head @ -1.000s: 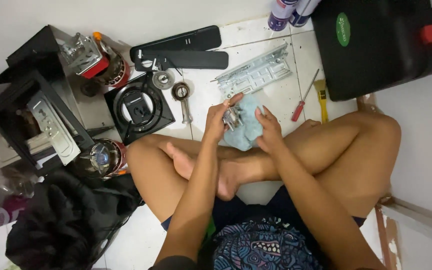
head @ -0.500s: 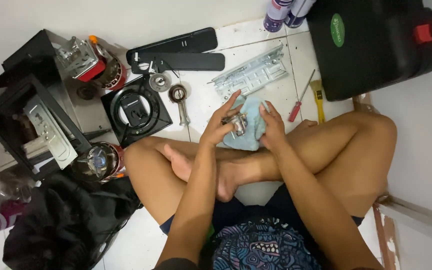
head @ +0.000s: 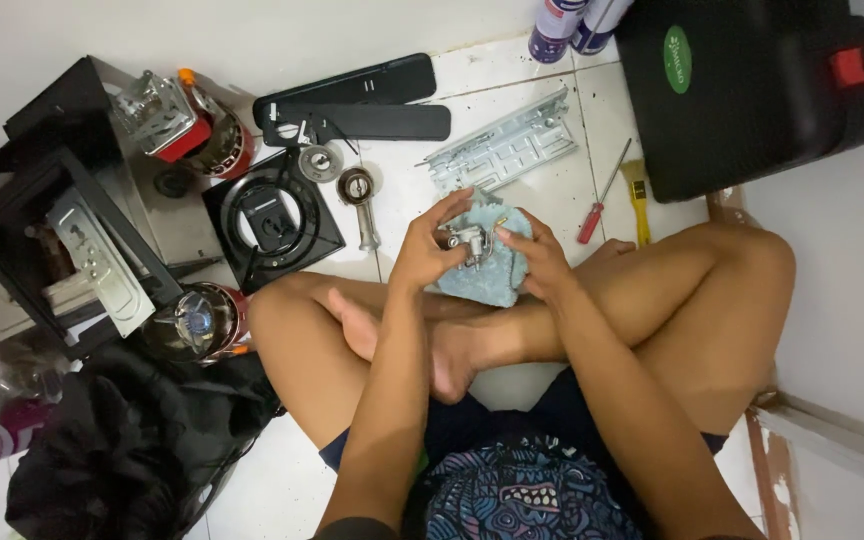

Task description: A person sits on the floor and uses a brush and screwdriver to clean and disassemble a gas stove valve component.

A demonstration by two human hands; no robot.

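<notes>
**A:** Where do your hands stand right now?

**B:** Centre of the frame, just above your crossed legs. Your left hand (head: 424, 252) has its fingers pinched around a small metal valve part (head: 464, 243), thumb and fingertips closed on it. Your right hand (head: 542, 262) cups a light blue cloth (head: 497, 275) under and beside that part, fingers curled into the fabric.

**A:** So how far along does it look?

**B:** By my reading, you're mid-way through wiping that one piece. The stove seems well stripped down: the black burner plate (head: 274, 222) lies on the floor left of centre, a round metal ring (head: 319, 162) and a burner tube (head: 360, 200) sit just above and beside it, and the perforated metal bracket (head: 504, 150) lies above your hands. Two black cover strips (head: 352, 105) rest at the upper middle.

**A:** And what's left?

**B:** Judging from the spread, those loose pieces are all apart, and nothing looks put back. The red-handled screwdriver (head: 600, 200) and yellow brush (head: 640, 200) lie untouched, right of your hands. The black case (head: 752, 90) sits shut at the upper right. Whether the part is clean, I cannot tell; it is too small.
</notes>
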